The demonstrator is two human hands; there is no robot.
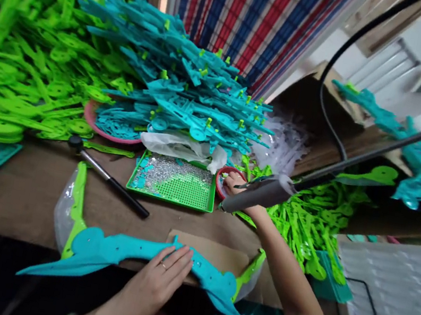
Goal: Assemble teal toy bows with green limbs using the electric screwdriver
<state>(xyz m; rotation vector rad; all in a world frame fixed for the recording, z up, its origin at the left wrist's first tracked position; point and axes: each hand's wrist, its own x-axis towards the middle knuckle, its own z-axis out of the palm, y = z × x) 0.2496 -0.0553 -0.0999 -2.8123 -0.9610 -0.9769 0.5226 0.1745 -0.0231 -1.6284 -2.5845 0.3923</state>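
A blue plastic toy bow (130, 248) with green end pieces lies across the front edge of the table. My left hand (169, 274) rests flat on its middle, fingers stretched over the top and thumb hidden. My right hand (234, 182) reaches into a small red bowl (217, 185), its fingers bent down; the fingertips and whatever they touch are hidden. Left of the bowl, a green perforated tray (182, 205) holds many small silvery pieces and some blue bits. Under the bow's right part lies a piece of brown cardboard (215, 249).
A black-handled hammer (113, 181) lies left of the tray. Behind are piles of green parts (27, 68) and blue bows (189, 89), with a pink basin (97, 130). A lamp arm (356, 157) crosses above my right forearm. More green parts (304, 221) lie at right.
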